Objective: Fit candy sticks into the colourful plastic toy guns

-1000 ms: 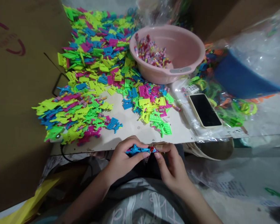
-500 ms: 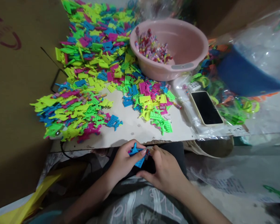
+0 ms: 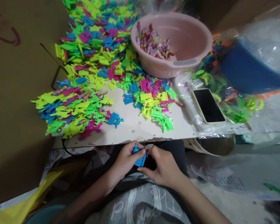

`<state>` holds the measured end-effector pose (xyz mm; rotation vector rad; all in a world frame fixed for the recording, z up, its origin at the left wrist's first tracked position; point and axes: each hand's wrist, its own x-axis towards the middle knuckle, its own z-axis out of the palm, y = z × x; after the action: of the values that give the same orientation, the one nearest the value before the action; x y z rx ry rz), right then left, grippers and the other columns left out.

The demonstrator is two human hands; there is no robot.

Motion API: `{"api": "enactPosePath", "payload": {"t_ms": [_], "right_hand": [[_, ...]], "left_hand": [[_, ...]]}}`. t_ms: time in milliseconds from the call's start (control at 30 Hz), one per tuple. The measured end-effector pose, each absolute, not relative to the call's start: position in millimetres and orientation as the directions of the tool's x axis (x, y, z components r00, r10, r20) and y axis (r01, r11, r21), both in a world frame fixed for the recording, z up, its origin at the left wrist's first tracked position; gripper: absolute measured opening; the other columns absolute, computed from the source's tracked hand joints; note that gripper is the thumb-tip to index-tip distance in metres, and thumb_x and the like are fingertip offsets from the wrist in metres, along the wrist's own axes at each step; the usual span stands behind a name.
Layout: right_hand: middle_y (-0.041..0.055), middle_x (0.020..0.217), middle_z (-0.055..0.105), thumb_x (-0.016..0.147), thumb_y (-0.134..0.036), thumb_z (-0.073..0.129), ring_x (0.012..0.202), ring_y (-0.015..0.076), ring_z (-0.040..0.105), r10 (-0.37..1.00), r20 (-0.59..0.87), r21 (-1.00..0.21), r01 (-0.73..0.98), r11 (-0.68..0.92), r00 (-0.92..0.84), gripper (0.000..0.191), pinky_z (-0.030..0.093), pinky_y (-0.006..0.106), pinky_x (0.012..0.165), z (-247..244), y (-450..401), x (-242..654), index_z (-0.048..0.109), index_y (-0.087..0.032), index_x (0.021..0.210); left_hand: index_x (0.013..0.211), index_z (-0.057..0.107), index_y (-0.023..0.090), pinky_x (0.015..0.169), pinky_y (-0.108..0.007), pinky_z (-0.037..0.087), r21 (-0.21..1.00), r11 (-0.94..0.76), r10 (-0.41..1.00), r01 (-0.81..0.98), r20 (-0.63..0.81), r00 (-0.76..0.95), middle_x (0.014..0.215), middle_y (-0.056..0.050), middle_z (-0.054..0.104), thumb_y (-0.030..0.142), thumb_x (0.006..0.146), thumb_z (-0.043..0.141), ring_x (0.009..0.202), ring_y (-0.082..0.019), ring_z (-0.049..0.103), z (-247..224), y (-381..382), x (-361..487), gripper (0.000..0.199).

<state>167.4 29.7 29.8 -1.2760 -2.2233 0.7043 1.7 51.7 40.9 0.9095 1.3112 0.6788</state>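
Note:
Just below the table edge, over the lap, my left hand (image 3: 126, 160) pinches a blue plastic toy piece (image 3: 140, 159) with a ridged, comb-like panel. A bit of pink shows beside it, under the fingers. My right hand (image 3: 166, 163) is at the piece's right side, its fingers curled by a small reddish tube-like part (image 3: 147, 152). The right thumb reaches the lower edge of the blue piece. What the right fingers grip is mostly hidden. On the table in front lie similar pieces in a near-left pile (image 3: 72, 109) and a smaller middle group (image 3: 154, 99).
A large heap of bright plastic pieces (image 3: 95, 40) covers the back left. A pink basin (image 3: 172, 67) holds small printed tubes. To its right are a phone (image 3: 208, 105) on plastic bags, and a blue container (image 3: 252, 71). A cardboard box (image 3: 21, 93) stands at left.
The blue piece has turned slightly, showing more of its ridged panel. My right thumb has moved up to its lower edge. The camera view has shifted a little.

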Motion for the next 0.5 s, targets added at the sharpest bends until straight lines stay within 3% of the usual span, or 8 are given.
{"api": "enactPosePath", "payload": {"t_ms": [100, 300, 500], "right_hand": [[0.0023, 0.071, 0.060, 0.083, -0.054, 0.057, 0.059, 0.0184, 0.058, 0.880, 0.161, -0.630, 0.640, 0.440, -0.446, 0.035, 0.038, 0.027, 0.051, 20.8, 19.0, 163.2, 0.044, -0.022, 0.087], [-0.0018, 0.061, 0.058, 0.085, -0.034, 0.052, 0.050, 0.0151, 0.055, 0.919, 0.110, -0.725, 0.602, 0.335, -0.379, 0.015, 0.036, 0.025, 0.048, -0.5, -20.7, 149.3, 0.042, -0.023, 0.081], [0.0053, 0.080, 0.064, 0.082, -0.036, 0.062, 0.071, 0.0211, 0.063, 0.939, -0.042, -0.784, 0.594, 0.181, -0.342, 0.025, 0.049, 0.031, 0.062, -6.2, -22.1, 153.5, 0.045, -0.021, 0.092]], "left_hand": [[0.070, 0.062, 0.017, 0.062, -0.023, 0.042, 0.850, 0.519, 0.835, 0.091, -0.527, 0.157, 0.068, 0.001, 0.061, 0.033, 0.068, 0.071, 0.067, -0.015, 0.055, 33.0, 42.2, -0.1, 0.018], [0.070, 0.062, 0.016, 0.059, -0.023, 0.042, 0.757, 0.654, 0.746, 0.013, -0.647, 0.160, 0.065, 0.002, 0.059, 0.039, 0.062, 0.075, 0.063, -0.014, 0.054, 8.7, 14.8, -0.3, 0.027], [0.075, 0.064, 0.017, 0.065, -0.024, 0.043, 0.796, 0.604, 0.787, 0.026, -0.601, 0.140, 0.071, 0.001, 0.061, 0.044, 0.068, 0.072, 0.070, -0.015, 0.056, 6.6, 16.8, -3.3, 0.029]]}}
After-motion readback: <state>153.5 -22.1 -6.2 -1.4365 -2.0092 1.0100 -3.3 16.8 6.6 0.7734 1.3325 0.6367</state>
